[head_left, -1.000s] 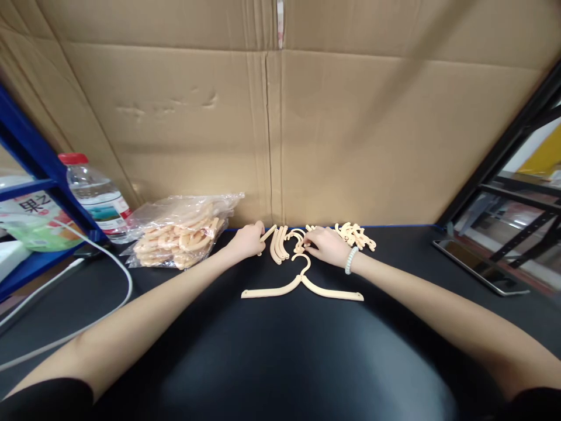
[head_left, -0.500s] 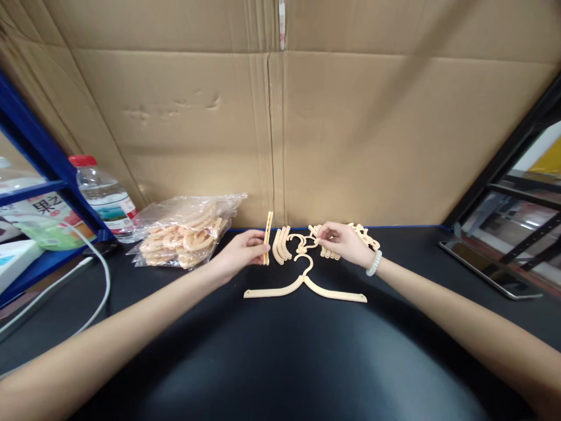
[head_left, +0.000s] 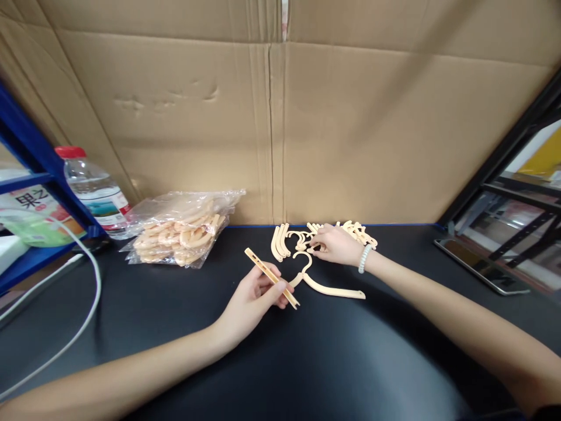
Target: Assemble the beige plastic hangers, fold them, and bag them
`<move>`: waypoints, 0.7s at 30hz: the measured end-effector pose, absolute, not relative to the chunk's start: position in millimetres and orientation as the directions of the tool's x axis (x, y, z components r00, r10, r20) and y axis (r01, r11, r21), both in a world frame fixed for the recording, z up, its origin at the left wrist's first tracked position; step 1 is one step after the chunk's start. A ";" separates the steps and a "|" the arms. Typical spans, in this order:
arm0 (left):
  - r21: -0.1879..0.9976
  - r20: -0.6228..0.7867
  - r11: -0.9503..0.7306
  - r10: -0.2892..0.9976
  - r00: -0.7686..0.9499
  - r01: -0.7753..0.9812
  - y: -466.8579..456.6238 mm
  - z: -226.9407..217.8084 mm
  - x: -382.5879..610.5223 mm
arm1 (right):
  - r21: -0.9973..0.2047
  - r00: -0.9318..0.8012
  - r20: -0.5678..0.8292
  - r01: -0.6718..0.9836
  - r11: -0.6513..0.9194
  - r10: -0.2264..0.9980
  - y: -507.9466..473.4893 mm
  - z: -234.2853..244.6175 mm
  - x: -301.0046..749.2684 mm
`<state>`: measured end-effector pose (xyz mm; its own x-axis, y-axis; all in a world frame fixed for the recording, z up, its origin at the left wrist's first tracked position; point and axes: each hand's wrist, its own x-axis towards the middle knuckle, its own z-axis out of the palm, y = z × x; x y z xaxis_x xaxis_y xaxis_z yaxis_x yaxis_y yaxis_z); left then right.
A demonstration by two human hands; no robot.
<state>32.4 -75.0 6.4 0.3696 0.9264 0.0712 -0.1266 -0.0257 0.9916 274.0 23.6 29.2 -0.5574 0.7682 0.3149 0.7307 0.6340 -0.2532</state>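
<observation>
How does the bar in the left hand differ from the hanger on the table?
The bar looks straight; the hanger has a curved hook. The left hand grips the bar, while the hanger rests on the table. The bar shows slots; the hanger shows a smooth side. Both are pale beige.

Left hand (head_left: 252,295) holding slotted strip (head_left: 269,273), right hand (head_left: 336,245) near curved pieces (head_left: 281,241)

Hanger (head_left: 325,289) partly behind left fingers (head_left: 268,297)
</observation>
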 end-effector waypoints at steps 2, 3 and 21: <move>0.989 0.092 -0.043 0.930 0.355 -0.143 -75.4 4.5 32.0 | -0.228 -0.573 0.305 0.732 0.642 0.761 24.4 28.3 269.2; 0.987 0.099 -0.048 0.932 0.349 -0.151 -75.7 4.0 31.7 | -0.225 -0.575 0.306 0.731 0.645 0.758 24.8 28.1 267.4; 0.980 0.076 -0.019 0.957 0.281 -0.199 -79.5 7.9 33.1 | -0.895 -0.145 0.327 0.270 0.355 0.934 -17.5 44.6 278.4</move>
